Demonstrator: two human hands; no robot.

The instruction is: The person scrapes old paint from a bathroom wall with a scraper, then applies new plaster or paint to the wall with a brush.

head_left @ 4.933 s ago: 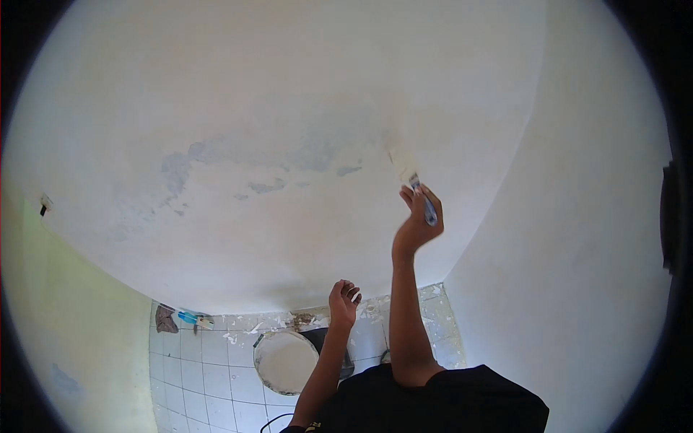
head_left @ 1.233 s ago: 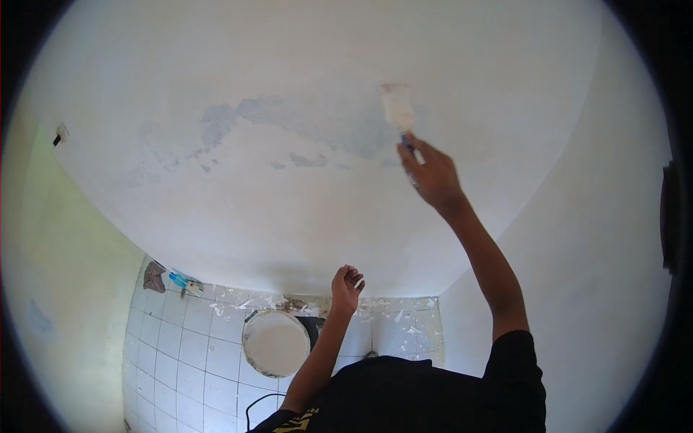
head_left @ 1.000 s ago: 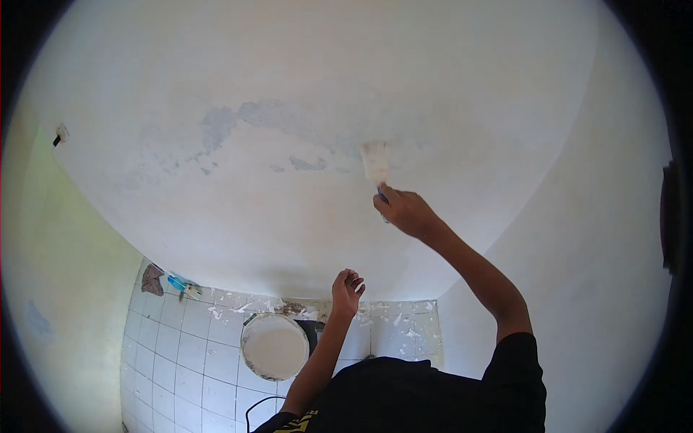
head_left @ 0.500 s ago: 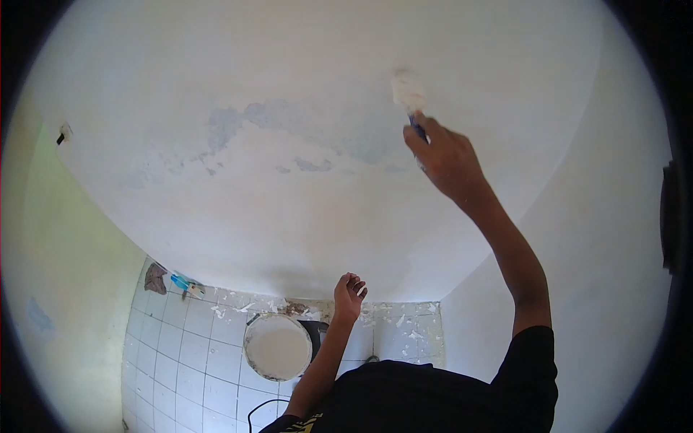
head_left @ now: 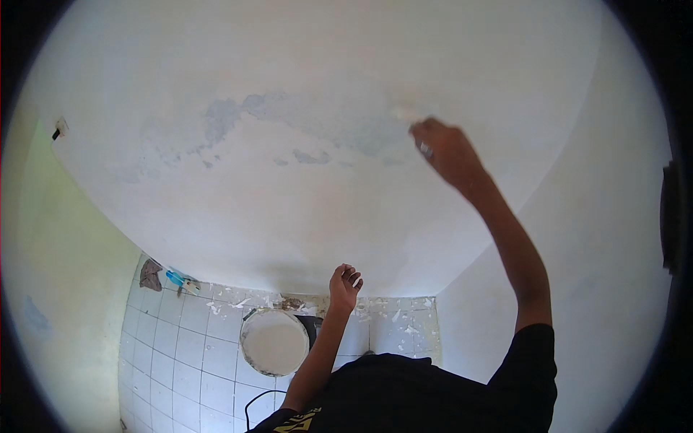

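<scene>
My right hand (head_left: 447, 153) is closed around the handle of a paintbrush, raised against the pale wall (head_left: 310, 216). The pale brush head (head_left: 406, 112) is smeared by motion, at or close to the wall surface. Most of the handle is hidden in my fingers; a small light end pokes out below them. Left of the brush, a grey-blue patch (head_left: 224, 119) shows bare or flaked paint. My left hand (head_left: 345, 287) hangs low in front of the wall, fingers loosely bent and a little apart, holding nothing. Beside my left forearm stands a bucket (head_left: 243, 345) of whitish paint.
White chips lie on the tiled floor (head_left: 191, 346) along the wall's foot. A brown cloth (head_left: 150, 275) and a blue-handled tool (head_left: 175, 278) lie in the left corner. A dark cable (head_left: 253, 402) curves near the bucket. A greenish wall (head_left: 65, 238) rises at left.
My right hand has turned, and the brush head has come down a little along the wall. My left hand stays low, nearly unchanged. The view has shifted slightly.
</scene>
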